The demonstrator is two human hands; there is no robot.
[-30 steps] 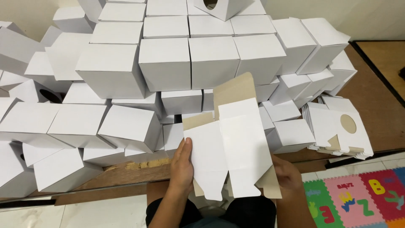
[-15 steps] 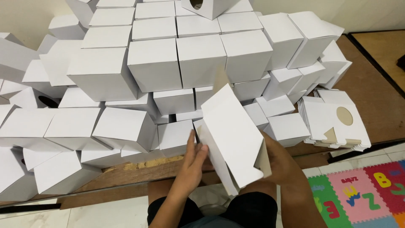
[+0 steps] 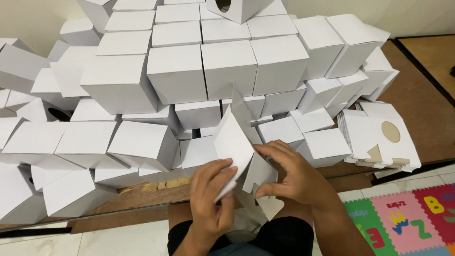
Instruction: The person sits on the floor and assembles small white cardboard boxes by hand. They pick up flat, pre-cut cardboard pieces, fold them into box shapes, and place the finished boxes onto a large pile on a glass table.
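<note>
Both hands are on one half-folded white box (image 3: 237,142), held up over the lap, just in front of the big pile of finished boxes (image 3: 227,71). The left hand (image 3: 213,199) grips its lower left edge, fingers curled around the panel. The right hand (image 3: 296,178) presses on the right side, fingers bent over a loose flap (image 3: 258,173). Off to the right, a stack of flat blanks (image 3: 379,140) lies on the brown board (image 3: 417,99), and a bright foam mat (image 3: 407,220) covers the floor.
</note>
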